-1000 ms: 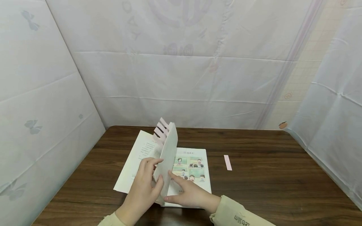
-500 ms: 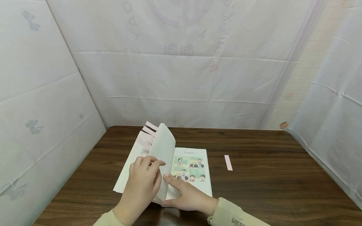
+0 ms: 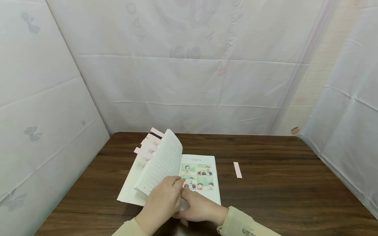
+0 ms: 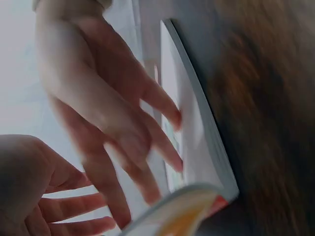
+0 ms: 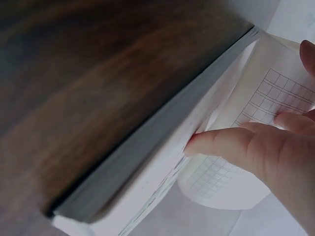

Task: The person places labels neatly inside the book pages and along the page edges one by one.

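An open book lies on the table, its right page (image 3: pixel 203 196) flat and printed with small pictures. Raised pages (image 3: pixel 163 160) with a printed grid lean left over the left page (image 3: pixel 130 190). Several pale pink paper strips (image 3: pixel 144 153) stick out from the raised pages' far left side. My left hand (image 3: pixel 163 198) is at the book's near middle, beside the raised pages, its fingers extended and holding nothing visible. Close against it, my right hand (image 3: pixel 202 206) rests on the right page. Its fingertips (image 4: pixel 175 120) press the page in the left wrist view.
One loose pink strip (image 3: pixel 237 169) lies on the dark wood table (image 3: pixel 274 183) to the right of the book. White printed cloth (image 3: pixel 183 82) hangs behind the table and along both sides.
The raised pages have tipped leftward, and the pink strips have spread out to the left. My left hand has come down and right towards my right hand, which stays on the right page.
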Motion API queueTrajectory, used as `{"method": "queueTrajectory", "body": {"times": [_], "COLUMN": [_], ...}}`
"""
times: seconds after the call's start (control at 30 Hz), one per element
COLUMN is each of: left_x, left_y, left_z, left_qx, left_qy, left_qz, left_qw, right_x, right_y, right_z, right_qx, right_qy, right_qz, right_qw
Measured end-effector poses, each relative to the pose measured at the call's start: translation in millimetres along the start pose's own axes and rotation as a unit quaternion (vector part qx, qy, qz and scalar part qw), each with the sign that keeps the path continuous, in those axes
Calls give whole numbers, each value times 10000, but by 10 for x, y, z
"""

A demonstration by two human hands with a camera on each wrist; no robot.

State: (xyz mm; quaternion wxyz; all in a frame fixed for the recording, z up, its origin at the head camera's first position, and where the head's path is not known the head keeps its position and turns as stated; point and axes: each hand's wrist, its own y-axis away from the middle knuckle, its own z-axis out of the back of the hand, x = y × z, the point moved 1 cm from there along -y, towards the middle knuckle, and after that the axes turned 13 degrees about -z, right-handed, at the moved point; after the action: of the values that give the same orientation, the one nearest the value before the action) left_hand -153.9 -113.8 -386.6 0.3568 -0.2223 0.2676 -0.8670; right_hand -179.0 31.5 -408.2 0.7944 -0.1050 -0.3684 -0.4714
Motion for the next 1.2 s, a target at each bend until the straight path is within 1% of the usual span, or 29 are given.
{"method": "queueTrajectory", "body": {"times": [0.17,0.23,0.37,0.43,0.5,0.57,0.67,0.77,0.9,0.97,1.07,1.2], "left_x": [66,80,99,106,106,102,92,84,64,48,25,9], "left_y": [-25,-22,-1,12,28,41,54,57,66,78,92,100], "left_z": [-82,-91,-97,-106,-113,-124,-145,-175,-222,-245,-273,-295], "left_qx": [210,399,833,993,1113,1220,1362,1530,1841,1970,2045,2008], "left_qy": [-310,-295,-24,153,288,381,451,391,309,241,61,-133], "left_qz": [184,350,818,1012,1134,1218,1283,1288,1255,1231,1180,1126], "left_qw": [9991,9982,9932,9898,9869,9843,9813,9790,9744,9723,9717,9730], "right_x": [5,6,-14,-38,-58,-72,-84,-101,-127,-136,-147,-154], "right_y": [-4,1,6,2,1,-3,3,10,13,11,2,-7], "right_z": [24,36,43,41,41,46,59,74,90,93,99,109], "right_qx": [70,154,215,198,204,273,368,496,758,850,881,873], "right_qy": [42,-40,-168,-178,-211,-370,-654,-1029,-1555,-1720,-1811,-1872], "right_qz": [129,74,-243,-423,-585,-678,-763,-775,-728,-709,-712,-748], "right_qw": [9999,9998,9993,9987,9979,9966,9943,9904,9822,9789,9769,9756]}}
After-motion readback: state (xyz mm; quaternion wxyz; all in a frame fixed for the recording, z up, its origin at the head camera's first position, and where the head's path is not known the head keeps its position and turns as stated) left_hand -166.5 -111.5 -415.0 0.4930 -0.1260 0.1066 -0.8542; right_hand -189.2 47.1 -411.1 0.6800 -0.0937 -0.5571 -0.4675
